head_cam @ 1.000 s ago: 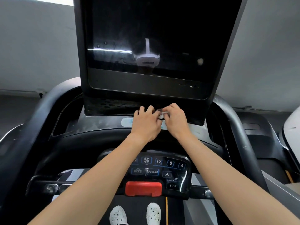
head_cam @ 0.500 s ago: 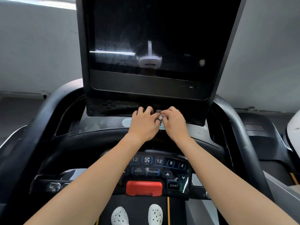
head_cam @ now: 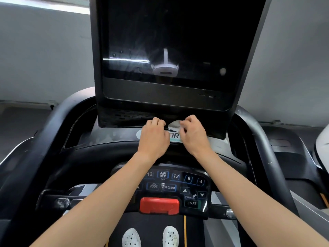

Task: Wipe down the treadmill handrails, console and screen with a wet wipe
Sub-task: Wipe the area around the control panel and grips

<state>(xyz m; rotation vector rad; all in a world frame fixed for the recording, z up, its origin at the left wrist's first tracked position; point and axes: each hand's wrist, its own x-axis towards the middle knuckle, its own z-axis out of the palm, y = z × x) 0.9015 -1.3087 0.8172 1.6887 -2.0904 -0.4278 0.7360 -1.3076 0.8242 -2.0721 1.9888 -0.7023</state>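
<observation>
White wet wipe [head_cam: 173, 126] stretched between two bare hands, just under the bottom edge of the dark screen [head_cam: 170, 43] and above the console's pale logo strip [head_cam: 175, 136]. Left hand [head_cam: 154, 138] curled shut, knuckles up, fingers pinching the wipe's left edge; right hand [head_cam: 194, 135] likewise closed, thumb and fingers gripping the right edge. Hands near each other but not touching, wipe showing in the gap, partly hidden by the fingers. Both forearms reaching in from the lower corners, crossing over the button panel [head_cam: 176, 184] with its fan, MODE, PROGRAM and START keys. Red safety clip [head_cam: 159, 205] seated just below those keys, centre. Black handrails curving down either side: left handrail [head_cam: 44, 139], right handrail [head_cam: 263, 139]. Screen unlit, streaked and dusty, reflecting a white head-worn camera and a strip of light. Black console [head_cam: 110, 138] tray under the screen smeared with grey dust. Two white perforated shoes [head_cam: 169, 236] standing on the belt at the bottom edge. Grey wall [head_cam: 44, 50] behind; part of a second machine [head_cam: 284, 150] to the right.
</observation>
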